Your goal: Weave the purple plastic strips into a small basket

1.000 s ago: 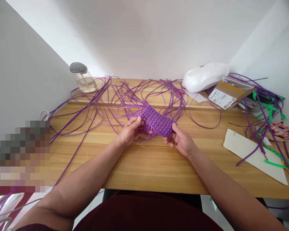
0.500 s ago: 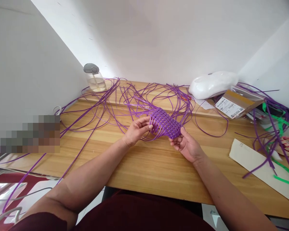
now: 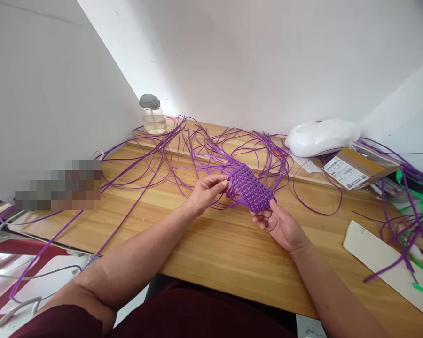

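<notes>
Wood-grain desk (image 3: 211,253), one: spans the lower view, bearing the articles below.
Glossy purple strands (image 3: 169,137), many: loose, fanned over the far side and running off leftward.
Cream card (image 3: 387,267), one: flat, near right.
White moulded casing (image 3: 322,137), one: far right, use unclear.
Labelled cardboard box (image 3: 359,162), one: tilted, just beside the casing.
Drinking bottle (image 3: 153,119), one: grey lid, straw, part filled; upright, far left.
Woven purple panel (image 3: 252,188), one: ahead of the person's body, between the hands. Long axis slants from far left to near right; strands leave its left end and far edge. Whether its underside meets the desk cannot be told.
Right hand (image 3: 285,228), one: at the near-right corner, thumb on top, fingers beneath; the panel extends away from it, forward and leftward.
Left hand (image 3: 205,193), one: thumb and forefinger pinching the panel's left edge, remaining fingers curled; the panel extends rightward from it. Both hands touch the weave at opposite ends, neither clearly nearer.
</notes>
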`<action>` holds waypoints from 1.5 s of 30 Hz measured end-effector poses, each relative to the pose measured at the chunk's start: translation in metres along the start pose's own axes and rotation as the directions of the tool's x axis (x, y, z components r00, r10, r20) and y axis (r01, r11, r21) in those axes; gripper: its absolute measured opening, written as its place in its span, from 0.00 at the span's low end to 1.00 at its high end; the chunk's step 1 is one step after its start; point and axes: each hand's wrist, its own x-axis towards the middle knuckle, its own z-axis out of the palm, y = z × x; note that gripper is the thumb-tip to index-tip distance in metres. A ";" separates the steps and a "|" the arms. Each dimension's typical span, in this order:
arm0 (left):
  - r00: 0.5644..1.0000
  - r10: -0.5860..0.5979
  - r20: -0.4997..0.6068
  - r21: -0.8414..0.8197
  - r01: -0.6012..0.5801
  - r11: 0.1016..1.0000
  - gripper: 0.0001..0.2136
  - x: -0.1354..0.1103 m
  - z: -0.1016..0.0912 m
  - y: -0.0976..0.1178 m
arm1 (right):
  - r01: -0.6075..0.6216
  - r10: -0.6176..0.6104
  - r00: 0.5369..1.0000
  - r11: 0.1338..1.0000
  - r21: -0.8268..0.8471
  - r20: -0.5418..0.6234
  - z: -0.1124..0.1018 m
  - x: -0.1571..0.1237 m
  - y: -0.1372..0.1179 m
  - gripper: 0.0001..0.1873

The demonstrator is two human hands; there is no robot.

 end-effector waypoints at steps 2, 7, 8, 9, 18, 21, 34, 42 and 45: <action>1.000 0.013 -0.005 0.018 -0.013 1.000 0.14 0.000 0.000 0.002 | 0.008 -0.008 1.000 1.000 -0.013 0.008 -0.001 0.000 0.001 0.21; 0.998 0.068 -0.005 0.058 -0.067 0.996 0.13 0.000 0.003 0.004 | 0.042 -0.042 0.999 0.998 -0.046 0.018 -0.001 -0.001 0.003 0.23; 0.997 0.073 -0.003 0.060 -0.072 0.996 0.13 0.001 0.003 0.004 | 0.046 -0.046 0.999 0.998 -0.048 0.016 -0.001 -0.001 0.004 0.23; 0.997 0.074 -0.004 0.061 -0.074 0.995 0.13 0.001 0.004 0.004 | 0.049 -0.048 0.999 0.998 -0.046 0.014 -0.001 -0.001 0.004 0.23; 0.999 -0.049 0.009 0.004 0.049 0.999 0.15 -0.001 0.000 0.003 | 0.035 -0.035 0.999 0.999 -0.042 0.010 0.000 -0.003 0.004 0.18; 0.993 -0.078 -0.089 -0.038 0.075 0.996 0.18 -0.001 0.001 0.003 | 0.039 -0.039 0.999 0.997 -0.067 0.005 0.000 -0.002 0.005 0.18; 0.982 -0.129 -0.141 -0.167 0.105 0.980 0.21 0.000 0.002 0.004 | 0.037 -0.038 0.999 0.996 -0.078 -0.018 0.002 -0.002 0.003 0.20; 0.993 -0.072 -0.093 -0.156 0.057 0.986 0.16 0.001 -0.002 0.003 | 0.017 -0.018 1.000 0.997 -0.072 -0.017 -0.001 0.000 0.004 0.20; 0.994 -0.072 -0.086 -0.132 0.060 0.989 0.16 0.002 -0.002 0.003 | 0.020 -0.021 1.000 0.997 -0.073 -0.013 -0.002 -0.001 0.005 0.20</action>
